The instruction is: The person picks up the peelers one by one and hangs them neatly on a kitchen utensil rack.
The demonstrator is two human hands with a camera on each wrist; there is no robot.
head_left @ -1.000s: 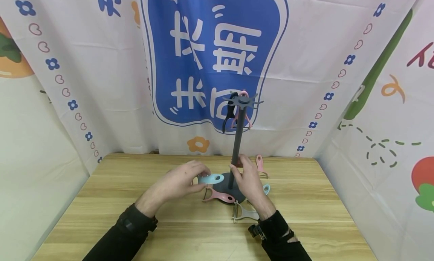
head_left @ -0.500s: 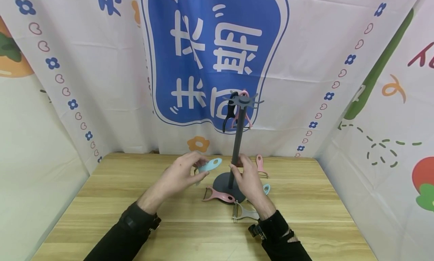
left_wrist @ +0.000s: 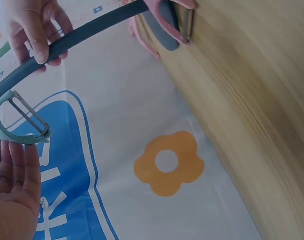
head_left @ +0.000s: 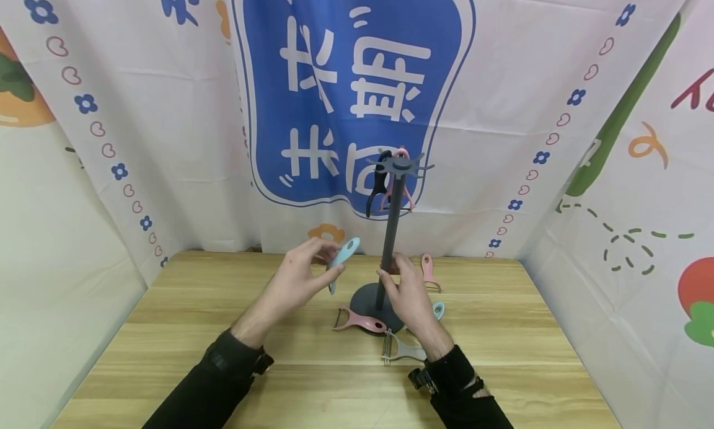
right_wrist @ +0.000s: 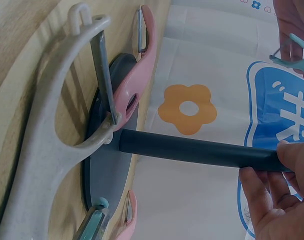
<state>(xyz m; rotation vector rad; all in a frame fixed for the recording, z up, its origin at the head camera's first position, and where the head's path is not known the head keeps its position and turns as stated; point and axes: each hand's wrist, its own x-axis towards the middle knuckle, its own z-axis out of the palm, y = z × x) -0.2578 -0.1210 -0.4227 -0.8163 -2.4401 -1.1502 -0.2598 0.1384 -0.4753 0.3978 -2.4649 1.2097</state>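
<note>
A light-blue peeler is raised off the table in my left hand, pinched between thumb and fingers with its holed handle end up. The left wrist view shows the peeler's metal blade beyond the fingertips. My right hand grips the lower part of the dark grey pole of an upright stand. At the stand's top, a hook ring carries a black peeler and a pink peeler. Another pink peeler lies against the round base.
A pale grey peeler lies in front of the base, partly behind the right wrist. Right of that wrist shows the end of another blue peeler. One more pink peeler lies toward the table's back edge. A printed cloth hangs behind.
My left hand has lifted the light-blue peeler from beside the base and turned its handle end from level to steeply upward. The right hand keeps its grip on the pole.
</note>
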